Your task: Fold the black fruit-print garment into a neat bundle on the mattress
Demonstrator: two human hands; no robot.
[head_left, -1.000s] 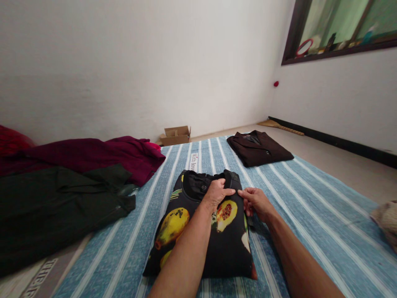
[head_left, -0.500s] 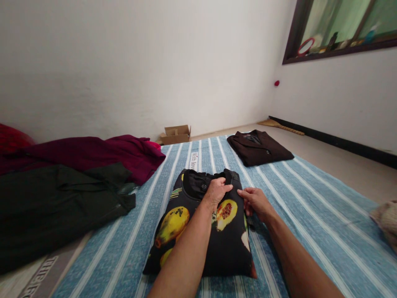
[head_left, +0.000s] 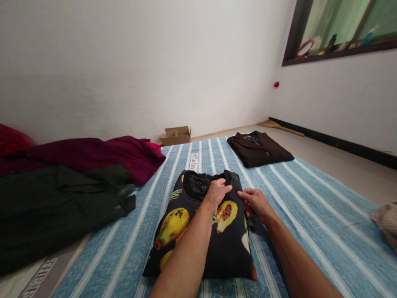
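A folded black shirt with a papaya print (head_left: 189, 231) lies on the blue striped sheet (head_left: 310, 207) in front of me. My left hand (head_left: 216, 192) rests on its upper part by the collar, with the fingers curled over the fabric. My right hand (head_left: 254, 201) pinches the shirt's right edge just beside the left hand. Both forearms reach in from the bottom of the view.
A folded dark brown garment (head_left: 259, 147) lies farther back on the sheet. At the left lie a dark green garment (head_left: 62, 198) and a maroon one (head_left: 93, 153). A cardboard box (head_left: 175, 134) stands by the wall. A beige cloth (head_left: 386, 219) is at the right edge.
Both hands stay on the shirt's top right part; the fingers shift only slightly. Nothing else has moved.
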